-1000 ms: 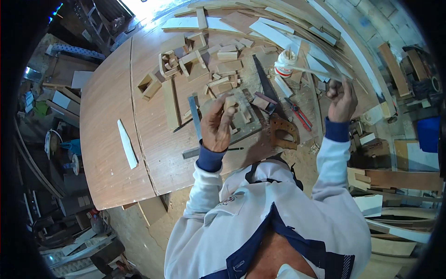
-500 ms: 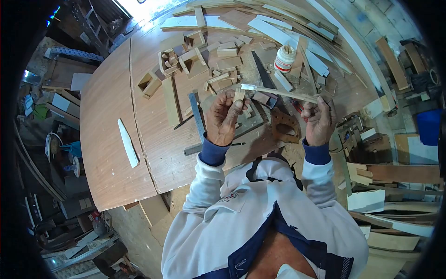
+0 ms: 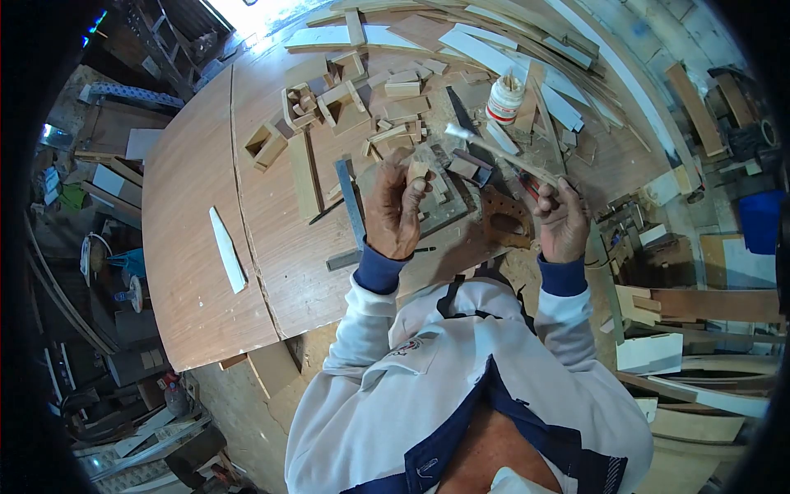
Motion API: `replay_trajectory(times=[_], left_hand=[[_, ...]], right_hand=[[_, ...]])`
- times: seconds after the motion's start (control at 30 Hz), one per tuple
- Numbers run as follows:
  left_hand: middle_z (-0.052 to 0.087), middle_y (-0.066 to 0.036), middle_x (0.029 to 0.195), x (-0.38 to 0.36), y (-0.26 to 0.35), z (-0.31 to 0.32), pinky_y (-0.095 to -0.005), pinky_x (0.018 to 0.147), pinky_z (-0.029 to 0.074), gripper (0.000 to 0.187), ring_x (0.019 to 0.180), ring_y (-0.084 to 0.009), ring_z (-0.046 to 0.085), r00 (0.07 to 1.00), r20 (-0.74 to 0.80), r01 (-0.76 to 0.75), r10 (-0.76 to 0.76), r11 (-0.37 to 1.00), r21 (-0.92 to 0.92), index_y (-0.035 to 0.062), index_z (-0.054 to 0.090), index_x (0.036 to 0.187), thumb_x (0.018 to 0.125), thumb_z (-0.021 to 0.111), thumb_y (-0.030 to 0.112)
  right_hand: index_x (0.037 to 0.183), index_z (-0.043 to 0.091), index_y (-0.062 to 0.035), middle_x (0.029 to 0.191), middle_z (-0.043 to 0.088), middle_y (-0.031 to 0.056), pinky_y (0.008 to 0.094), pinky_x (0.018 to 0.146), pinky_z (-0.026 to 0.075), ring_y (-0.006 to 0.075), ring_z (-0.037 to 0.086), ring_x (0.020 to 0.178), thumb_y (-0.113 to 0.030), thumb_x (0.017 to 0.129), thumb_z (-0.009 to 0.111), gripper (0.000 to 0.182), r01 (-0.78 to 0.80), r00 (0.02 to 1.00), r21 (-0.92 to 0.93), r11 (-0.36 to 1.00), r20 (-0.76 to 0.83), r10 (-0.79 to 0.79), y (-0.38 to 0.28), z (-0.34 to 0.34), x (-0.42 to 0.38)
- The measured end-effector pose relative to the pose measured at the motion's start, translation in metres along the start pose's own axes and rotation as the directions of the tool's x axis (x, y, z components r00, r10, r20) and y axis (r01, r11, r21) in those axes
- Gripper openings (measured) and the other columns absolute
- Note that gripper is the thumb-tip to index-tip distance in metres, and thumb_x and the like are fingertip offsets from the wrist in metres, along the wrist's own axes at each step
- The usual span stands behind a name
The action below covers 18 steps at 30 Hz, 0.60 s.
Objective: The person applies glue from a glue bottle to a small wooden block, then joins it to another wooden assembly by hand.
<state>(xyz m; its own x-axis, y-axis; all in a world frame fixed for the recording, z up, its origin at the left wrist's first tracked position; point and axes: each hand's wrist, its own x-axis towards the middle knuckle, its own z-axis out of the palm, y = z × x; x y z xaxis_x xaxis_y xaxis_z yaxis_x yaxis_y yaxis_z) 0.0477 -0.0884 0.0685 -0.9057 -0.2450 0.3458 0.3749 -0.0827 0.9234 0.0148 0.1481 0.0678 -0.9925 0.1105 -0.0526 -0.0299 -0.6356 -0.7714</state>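
My left hand (image 3: 395, 210) pinches a small wood block (image 3: 418, 171) between thumb and fingers above the table. Raised to its right, my right hand (image 3: 564, 221) grips the end of a thin wooden stick (image 3: 514, 158), whose tip carries white glue. That tip is apart from the block, up and to its right. An open white glue bottle (image 3: 504, 102) with a red-banded label stands beyond the stick. Under my hands lie a handsaw (image 3: 504, 221), partly covered by other things, and a dark box-like tool (image 3: 471, 168).
Small wooden box pieces (image 3: 344, 107) and offcuts lie across the table (image 3: 288, 272). A metal-edged square (image 3: 349, 202) rests left of my left hand. A white pointed strip (image 3: 227, 249) lies farther left. Long boards (image 3: 485, 53) line the back edge.
The glue-tipped stick has lifted away from the block, its tip shifting right and up. My left hand has turned the block slightly.
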Motion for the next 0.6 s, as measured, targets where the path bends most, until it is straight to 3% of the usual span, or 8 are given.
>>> replay_trajectory(times=[0.07,0.23,0.37,0.4,0.47,0.53,0.6], left_hand=[[0.061,-0.011,0.099,0.000,-0.001,-0.004,-0.0262,0.072,0.047,0.029,0.078,-0.0133,0.056,0.999,0.035,0.011,-0.012,1.000,0.015,0.0020,0.047,0.121,0.094,0.052,0.010],[0.059,-0.012,0.098,-0.002,-0.008,-0.005,-0.0273,0.070,0.048,0.032,0.077,-0.0140,0.056,0.999,0.040,-0.032,0.031,0.999,0.018,0.0021,0.045,0.126,0.094,0.050,0.008],[0.059,-0.011,0.097,-0.004,-0.010,-0.009,-0.0275,0.067,0.050,0.030,0.078,-0.0152,0.059,0.990,0.088,-0.124,0.111,0.981,0.150,0.0005,0.048,0.124,0.094,0.050,0.003],[0.059,-0.011,0.097,-0.004,-0.010,-0.009,-0.0275,0.067,0.051,0.029,0.079,-0.0155,0.060,0.981,0.098,-0.185,0.167,0.959,0.217,-0.0002,0.049,0.122,0.093,0.049,0.001],[0.059,-0.011,0.097,-0.006,-0.009,-0.008,-0.0271,0.068,0.050,0.028,0.080,-0.0157,0.061,0.982,0.098,-0.179,0.160,0.955,0.236,-0.0005,0.050,0.121,0.093,0.048,-0.001],[0.059,-0.010,0.097,-0.008,-0.006,-0.007,-0.0267,0.069,0.050,0.028,0.081,-0.0158,0.061,0.983,0.100,-0.176,0.156,0.952,0.252,-0.0009,0.051,0.120,0.092,0.047,-0.004],[0.061,-0.010,0.098,-0.009,-0.003,-0.004,-0.0246,0.065,0.048,0.028,0.075,-0.0129,0.059,0.988,0.048,-0.154,0.147,0.947,0.282,-0.0007,0.051,0.119,0.091,0.048,-0.004]], right_hand=[[0.099,0.061,-0.0032,0.083,0.066,0.0117,0.0269,0.056,0.052,0.0142,0.060,0.066,-0.014,0.090,0.059,0.015,-0.181,0.983,0.218,0.959,0.068,0.170,0.004,-0.013,-0.001],[0.104,0.061,-0.0044,0.092,0.066,0.0103,0.0290,0.063,0.053,0.0154,0.061,0.071,-0.013,0.090,0.057,0.017,-0.308,0.951,0.329,0.893,0.145,0.274,0.011,-0.017,-0.010],[0.110,0.060,-0.0071,0.101,0.064,0.0084,0.0303,0.067,0.054,0.0158,0.061,0.079,-0.013,0.091,0.055,0.020,-0.393,0.918,0.392,0.832,0.218,0.331,0.021,-0.015,-0.020],[0.110,0.060,-0.0071,0.101,0.064,0.0084,0.0303,0.067,0.054,0.0158,0.061,0.079,-0.013,0.091,0.055,0.020,-0.392,0.919,0.394,0.831,0.216,0.331,0.024,-0.018,-0.020],[0.112,0.059,-0.0086,0.103,0.063,0.0082,0.0302,0.067,0.054,0.0156,0.061,0.082,-0.013,0.091,0.055,0.022,-0.484,0.872,0.372,0.792,0.284,0.400,0.031,-0.022,-0.019],[0.113,0.058,-0.0078,0.101,0.063,0.0087,0.0298,0.066,0.054,0.0152,0.061,0.080,-0.013,0.091,0.055,0.023,-0.480,0.875,0.371,0.795,0.268,0.404,0.033,-0.021,-0.015],[0.112,0.058,-0.0069,0.097,0.063,0.0092,0.0277,0.062,0.053,0.0146,0.061,0.075,-0.014,0.091,0.055,0.022,-0.344,0.934,0.179,0.922,0.161,0.318,0.025,-0.019,0.000]])
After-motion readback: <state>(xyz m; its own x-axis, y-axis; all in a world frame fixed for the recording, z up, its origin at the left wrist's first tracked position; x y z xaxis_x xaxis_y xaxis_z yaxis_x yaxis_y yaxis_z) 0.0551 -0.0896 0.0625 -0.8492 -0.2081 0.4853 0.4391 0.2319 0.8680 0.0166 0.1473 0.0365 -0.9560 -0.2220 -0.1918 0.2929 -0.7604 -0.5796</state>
